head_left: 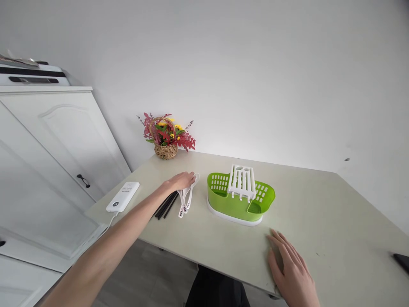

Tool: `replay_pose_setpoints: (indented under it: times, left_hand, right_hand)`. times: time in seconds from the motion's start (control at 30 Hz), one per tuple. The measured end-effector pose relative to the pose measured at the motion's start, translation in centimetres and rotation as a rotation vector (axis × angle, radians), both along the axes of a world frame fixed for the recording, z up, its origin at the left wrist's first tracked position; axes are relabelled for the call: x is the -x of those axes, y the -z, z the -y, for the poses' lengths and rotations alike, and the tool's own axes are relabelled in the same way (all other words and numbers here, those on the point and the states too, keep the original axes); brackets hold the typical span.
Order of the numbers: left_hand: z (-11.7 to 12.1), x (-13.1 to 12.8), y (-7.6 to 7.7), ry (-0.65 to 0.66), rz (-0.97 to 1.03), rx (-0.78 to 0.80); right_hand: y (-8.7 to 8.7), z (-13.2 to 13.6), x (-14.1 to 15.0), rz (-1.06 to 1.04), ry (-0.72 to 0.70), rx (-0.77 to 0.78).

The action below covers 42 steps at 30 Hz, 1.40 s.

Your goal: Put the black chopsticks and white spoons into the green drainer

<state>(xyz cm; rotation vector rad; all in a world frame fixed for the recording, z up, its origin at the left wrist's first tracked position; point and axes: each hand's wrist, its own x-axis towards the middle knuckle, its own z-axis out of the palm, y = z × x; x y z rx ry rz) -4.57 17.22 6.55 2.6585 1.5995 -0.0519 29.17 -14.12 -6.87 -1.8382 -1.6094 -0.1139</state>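
Observation:
My left hand (183, 181) reaches across the table to several white spoons (189, 198), its fingers curled down at their bowl ends. The fingertips are partly hidden, so how many spoons they touch does not show. The spoon handles point toward me, with small printed labels at the tips. Beside them, partly under my left forearm, lies a bunch of black chopsticks (166, 207). A green utensil basket (232, 204) with a white base stands right of the spoons. Across its middle sits a white slotted rack (242, 182) with hooks. My right hand (292, 268) rests near the front edge, fingers stretched out, holding nothing.
A wicker basket of artificial flowers (165, 151) stands at the back left. A white power bank (123, 197) with a cable lies at the left edge, near a white cabinet (64, 157). At the far right is a dark object (401, 261), partly out of view.

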Motion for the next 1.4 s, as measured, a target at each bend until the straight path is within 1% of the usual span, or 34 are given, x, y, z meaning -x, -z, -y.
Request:
replay_pose_setpoints:
  times: [0.13,0.27,0.4,0.57,0.8,0.97,1.03,1.1,1.13,1.2,1.27,1.3,1.37,1.4]
  left_hand:
    - [0.1,-0.8,0.7,0.066,-0.042,0.044]
    - [0.4,-1.6,1.6,0.126,-0.053,0.047]
    - [0.7,-2.1,2.8,0.168,-0.019,-0.001]
    - [0.9,-2.1,4.0,0.185,0.055,-0.086]
    - [1.8,-2.2,4.4,0.197,0.199,-0.186]
    - [2.3,-2.2,4.1,0.208,0.341,-0.257]
    - [2.4,-2.2,3.6,0.215,0.409,-0.293]
    - [2.7,-2.4,2.6,0.205,0.468,-0.338]
    - [3.0,-2.8,1.9,0.191,0.503,-0.367]
    - [4.0,-4.0,0.0,0.154,0.631,-0.438]
    - [5.9,-5.9,-2.6,0.134,0.841,-0.514]
    - [7.2,-7.0,-3.9,0.145,0.929,-0.543]
    - [10.5,-9.5,-6.3,0.217,0.985,-0.565]
    - [12.3,-10.7,-7.0,0.272,0.966,-0.555]
  right_hand:
    - [-0.5,0.2,0.1,-0.001,-0.003,0.022]
    - [-1.0,0.3,0.2,-0.007,0.011,0.045]
    - [-1.4,0.2,0.3,0.000,0.010,0.049]
    - [-1.8,0.2,0.4,0.002,0.005,0.061]
    - [-1.9,0.2,0.5,-0.005,0.021,0.076]
    - [-2.0,0.2,0.5,-0.015,0.015,0.062]
    - [-1.9,0.2,0.5,-0.014,0.010,0.056]
    - [-1.7,0.2,0.4,-0.012,0.006,0.045]
    - [-1.6,0.2,0.4,-0.011,0.005,0.038]
    - [-1.3,0.2,0.4,-0.009,0.002,0.026]
    - [-1.1,0.2,0.4,-0.009,-0.003,0.020]
    - [-1.0,0.2,0.4,-0.011,-0.003,0.020]
    - [-0.8,0.2,0.4,-0.017,-0.005,0.023]
    - [-0.7,0.1,0.4,-0.020,-0.009,0.023]
